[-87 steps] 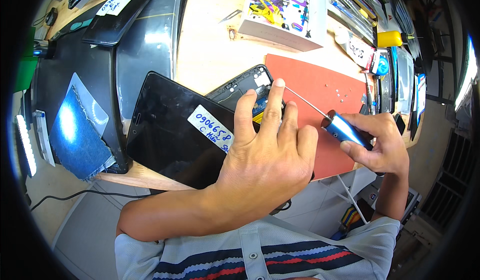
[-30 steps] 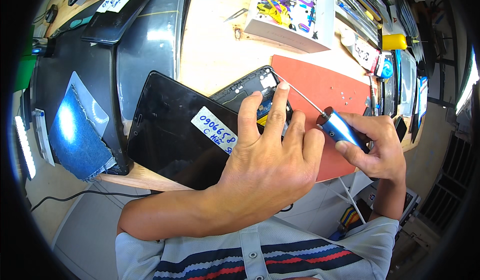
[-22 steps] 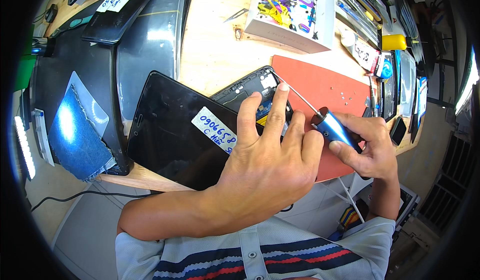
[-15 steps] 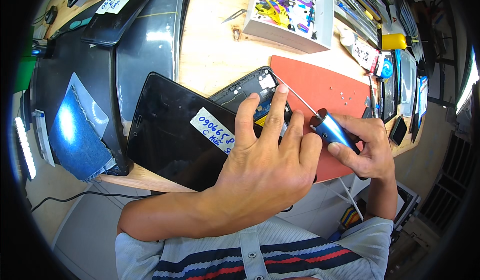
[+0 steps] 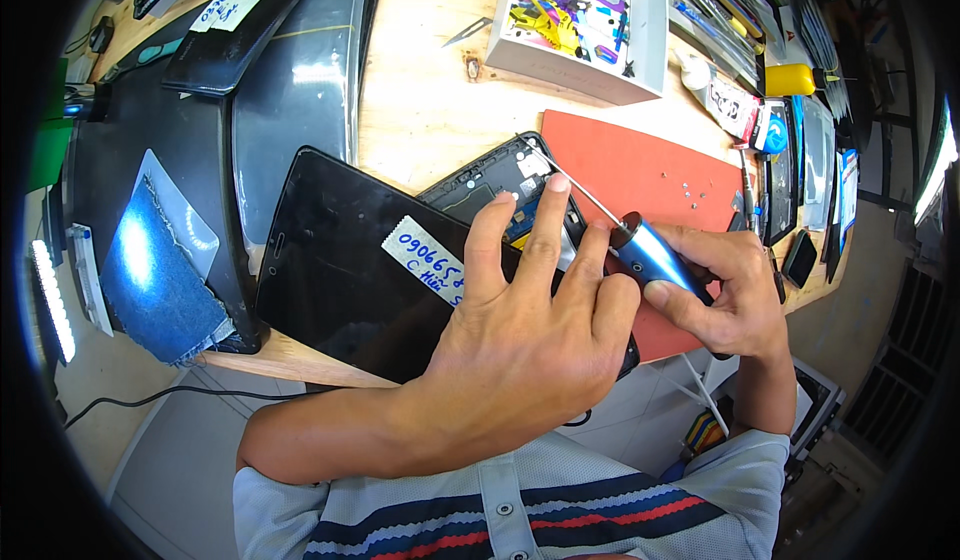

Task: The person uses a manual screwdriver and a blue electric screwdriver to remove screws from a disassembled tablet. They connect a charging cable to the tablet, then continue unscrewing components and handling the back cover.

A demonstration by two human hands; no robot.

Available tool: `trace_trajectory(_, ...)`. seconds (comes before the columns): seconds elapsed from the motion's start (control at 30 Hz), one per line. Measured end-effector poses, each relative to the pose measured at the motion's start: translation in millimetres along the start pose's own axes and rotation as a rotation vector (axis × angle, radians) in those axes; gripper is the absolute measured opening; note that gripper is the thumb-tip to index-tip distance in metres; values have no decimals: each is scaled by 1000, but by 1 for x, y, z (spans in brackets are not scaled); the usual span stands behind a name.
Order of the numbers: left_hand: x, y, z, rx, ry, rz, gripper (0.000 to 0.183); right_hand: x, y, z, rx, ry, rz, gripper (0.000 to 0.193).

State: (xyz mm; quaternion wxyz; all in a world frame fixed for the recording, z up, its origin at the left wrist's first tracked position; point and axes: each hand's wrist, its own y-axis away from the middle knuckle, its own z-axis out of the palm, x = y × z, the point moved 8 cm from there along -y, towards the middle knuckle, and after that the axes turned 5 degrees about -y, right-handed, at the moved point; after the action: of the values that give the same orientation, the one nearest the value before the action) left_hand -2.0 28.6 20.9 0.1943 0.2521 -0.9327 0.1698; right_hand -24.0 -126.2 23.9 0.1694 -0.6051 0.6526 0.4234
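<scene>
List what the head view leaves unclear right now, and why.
- Much of the opened device: behind the left hand and black tablet.
- Left hand's grip: its underside faces away.
- Screwdriver tip: too small to confirm contact.
- Part of its handle: behind the right hand.
- Bits on the red mat: too small to identify.

Electronics repair workshop, by the look of it. Evidence: opened device [image 5: 470,188], screwdriver [image 5: 660,255], tiny metal bits [image 5: 684,195] on red mat [image 5: 630,160], box [image 5: 570,78] of coloured parts [image 5: 545,25], tablet [image 5: 335,270] with handwritten label [image 5: 424,260], tools [image 5: 708,35] crowding a wooden bench [image 5: 415,95].
</scene>
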Motion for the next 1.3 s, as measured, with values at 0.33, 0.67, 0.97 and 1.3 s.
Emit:
trace_trajectory(0.33,1,-2,0,23,-29,20,26,-1,5,1,30,-3,52,44)
trace_trajectory(0.67,4,0,1,48,-27,-1,22,0,20,8,78,-18,40,44)
trace_trajectory(0.97,5,0,2,41,-34,-4,19,9,30,11,83,-67,66,43)
trace_trajectory(1.3,5,-1,4,43,-71,14,20,10,34,12,87,-56,74,46)
